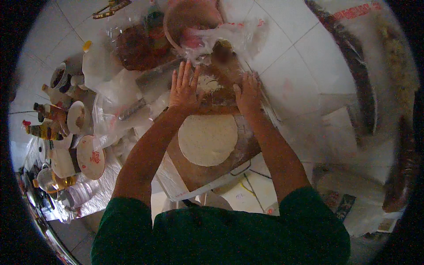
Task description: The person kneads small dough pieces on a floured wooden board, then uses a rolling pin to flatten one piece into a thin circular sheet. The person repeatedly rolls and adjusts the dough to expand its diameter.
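Note:
A flat round sheet of dough (208,140) lies on a brown board (198,174) in front of me. Across its far edge runs a brown bar (219,110), perhaps a rolling pin; its ends are hidden by my wrists. My left hand (184,86) is palm down at the bar's left end, fingers spread forward. At the right end, my right hand (249,92) is also palm down, its thumb apart from the fingers. Whether either palm presses on the bar cannot be told. Between the hands, beyond the bar, is a small heap of pale flour (209,83).
Bottles (48,131), a white bowl (78,117) and a round lid with red marks (91,157) crowd the left side. A white jug with a yellow cap (99,68), plastic bags (246,38) and a large tub (195,20) stand beyond the board. Metal handle (241,170) at its near edge.

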`<state>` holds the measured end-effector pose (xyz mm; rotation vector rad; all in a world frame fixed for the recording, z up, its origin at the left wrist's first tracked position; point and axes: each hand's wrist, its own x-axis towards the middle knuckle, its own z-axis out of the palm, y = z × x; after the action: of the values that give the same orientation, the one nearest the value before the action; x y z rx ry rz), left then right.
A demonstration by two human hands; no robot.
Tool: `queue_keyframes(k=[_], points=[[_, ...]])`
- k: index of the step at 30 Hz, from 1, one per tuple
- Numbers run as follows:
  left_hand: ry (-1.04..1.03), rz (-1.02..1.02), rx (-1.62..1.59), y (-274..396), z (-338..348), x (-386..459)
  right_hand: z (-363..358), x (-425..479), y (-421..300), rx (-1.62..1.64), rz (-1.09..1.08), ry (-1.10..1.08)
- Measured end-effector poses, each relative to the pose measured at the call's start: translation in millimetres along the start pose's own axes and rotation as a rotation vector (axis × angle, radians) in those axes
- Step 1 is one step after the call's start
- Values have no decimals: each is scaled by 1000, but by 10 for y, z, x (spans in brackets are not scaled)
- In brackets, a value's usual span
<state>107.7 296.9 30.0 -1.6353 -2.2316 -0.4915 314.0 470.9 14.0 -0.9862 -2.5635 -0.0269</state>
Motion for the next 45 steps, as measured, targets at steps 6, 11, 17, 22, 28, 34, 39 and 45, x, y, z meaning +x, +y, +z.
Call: queue_keyframes(k=[6, 11, 17, 22, 28, 34, 39, 45], points=[[-269, 36, -121, 326, -446, -1140, -555, -1387, -248, 98, -166, -177], [-546, 178, -306, 553, -996, -2425, -1379, -2005, -714, 306, -77, -476], [-311, -89, -112, 91, -523, -1426, -428, -750, -703, 105, -165, -183], [-14, -112, 3, -392, -203, -290, 62, 325, -628, -28, -130, 28], [-226, -122, -92, -183, -403, -975, -98, -508, -652, 89, -237, -49], [-410, 31, -330, 103, -940, -2084, -880, -1916, -691, 123, -302, -601], [-233, -96, -235, -111, -521, -1324, -407, -758, -764, 162, -242, -256], [-78, -56, 46, -303, -93, -330, 161, 419, -496, -19, -105, 17]])
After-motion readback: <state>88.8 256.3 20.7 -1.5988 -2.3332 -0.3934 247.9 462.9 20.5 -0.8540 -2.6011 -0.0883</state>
